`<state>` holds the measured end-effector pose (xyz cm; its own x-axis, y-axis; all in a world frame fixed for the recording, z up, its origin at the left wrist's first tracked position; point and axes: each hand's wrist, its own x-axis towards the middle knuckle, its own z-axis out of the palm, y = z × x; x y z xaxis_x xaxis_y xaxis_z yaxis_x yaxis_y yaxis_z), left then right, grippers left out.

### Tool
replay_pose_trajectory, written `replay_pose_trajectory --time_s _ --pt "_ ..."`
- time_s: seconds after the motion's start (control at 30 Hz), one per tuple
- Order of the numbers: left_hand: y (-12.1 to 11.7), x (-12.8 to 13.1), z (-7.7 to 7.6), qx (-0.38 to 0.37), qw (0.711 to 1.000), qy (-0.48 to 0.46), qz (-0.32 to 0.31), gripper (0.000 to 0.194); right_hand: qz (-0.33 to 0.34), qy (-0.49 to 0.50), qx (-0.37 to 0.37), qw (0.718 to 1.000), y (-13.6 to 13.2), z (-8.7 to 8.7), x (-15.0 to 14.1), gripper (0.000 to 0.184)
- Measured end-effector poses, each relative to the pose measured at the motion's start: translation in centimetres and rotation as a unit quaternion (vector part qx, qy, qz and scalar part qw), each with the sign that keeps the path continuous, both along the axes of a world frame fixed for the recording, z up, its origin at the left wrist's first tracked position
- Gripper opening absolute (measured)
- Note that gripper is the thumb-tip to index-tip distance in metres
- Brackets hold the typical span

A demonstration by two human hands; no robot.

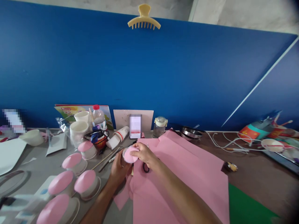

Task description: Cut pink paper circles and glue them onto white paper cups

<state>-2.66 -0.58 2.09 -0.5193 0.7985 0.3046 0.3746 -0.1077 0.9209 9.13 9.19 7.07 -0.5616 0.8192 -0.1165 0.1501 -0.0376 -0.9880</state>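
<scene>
Near the middle of the desk, my left hand (119, 166) is wrapped round a white paper cup (124, 152). A round pink paper disc (130, 156) covers the cup's end. My right hand (145, 154) pinches the disc's edge, thumb lying on top of it. Black-handled scissors (146, 168) rest on the pink paper sheets (184, 174), partly hidden by my right wrist. To the left, several upturned cups with pink tops (61, 183) stand on the grey desk. Pink paper scraps (122, 199) lie beside my left forearm.
A phone (135, 127) leans upright against a pink board (121, 118) at the back. A glass jar (159, 127) and a dark pan (191, 133) stand right of it. White cups (79, 130) and a red-capped bottle (99, 115) are at back left. Green paper (247, 205) lies front right.
</scene>
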Motion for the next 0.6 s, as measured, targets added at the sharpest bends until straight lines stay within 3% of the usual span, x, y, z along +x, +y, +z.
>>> replay_pose_trajectory --time_s 0.33,0.6 --pt "0.0 -0.1 0.4 0.002 0.999 -0.026 -0.03 0.05 -0.02 -0.041 0.11 0.993 0.5 -0.2 -1.5 0.017" --pt "-0.1 -0.6 -0.6 0.028 0.998 -0.047 -0.011 0.056 -0.032 0.0 0.114 0.993 0.6 -1.1 -2.2 0.018"
